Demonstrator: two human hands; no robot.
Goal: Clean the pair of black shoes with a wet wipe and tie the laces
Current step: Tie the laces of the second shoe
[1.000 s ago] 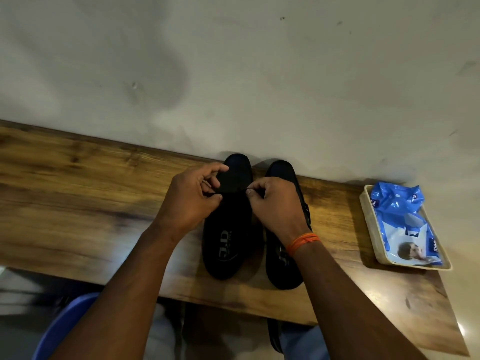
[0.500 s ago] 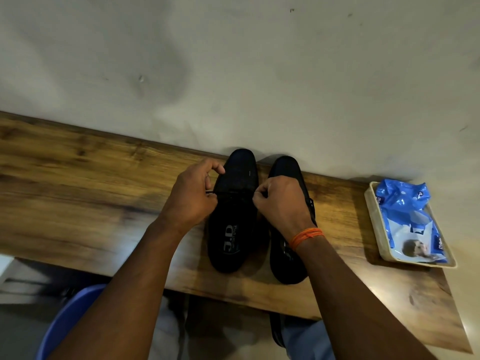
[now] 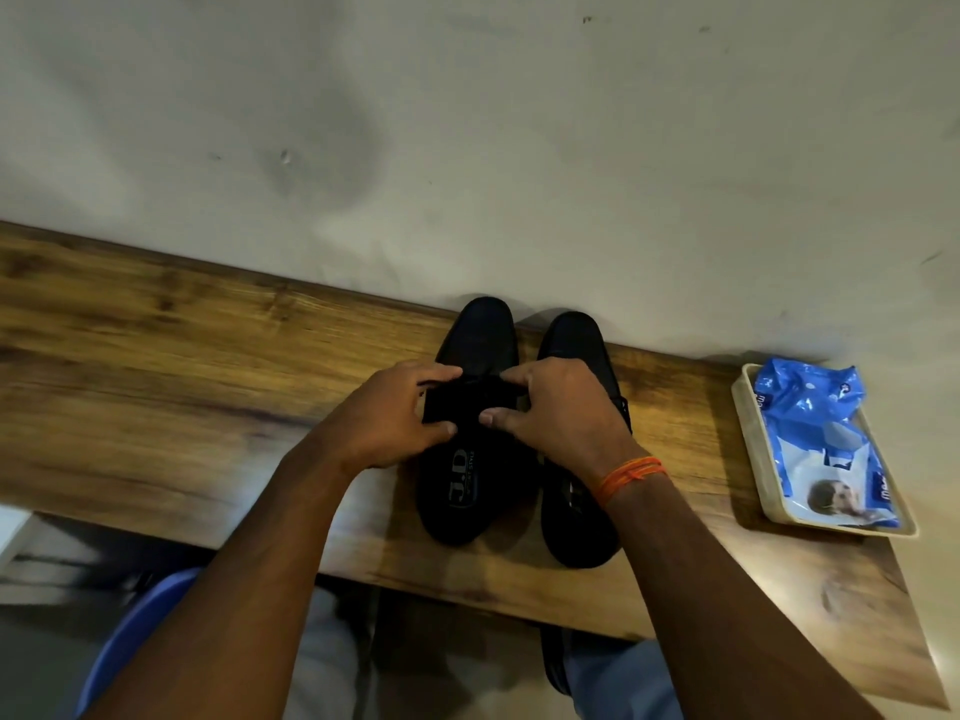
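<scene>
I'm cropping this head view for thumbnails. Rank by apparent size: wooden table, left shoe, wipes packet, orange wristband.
1. wooden table, by far largest.
2. left shoe, partly covered by both hands.
3. wipes packet, lying in its tray; close to the shoe, so that order is unsure.
4. orange wristband, smallest.

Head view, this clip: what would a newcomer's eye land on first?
Two bare hands, left hand and right hand, meet over the left one of a pair of black shoes standing toes to the wall at the middle of the long wooden table. An orange thread band circles the right wrist. At the table's right end, a crumpled blue wet-wipe pack lies in a shallow cream tray.
</scene>
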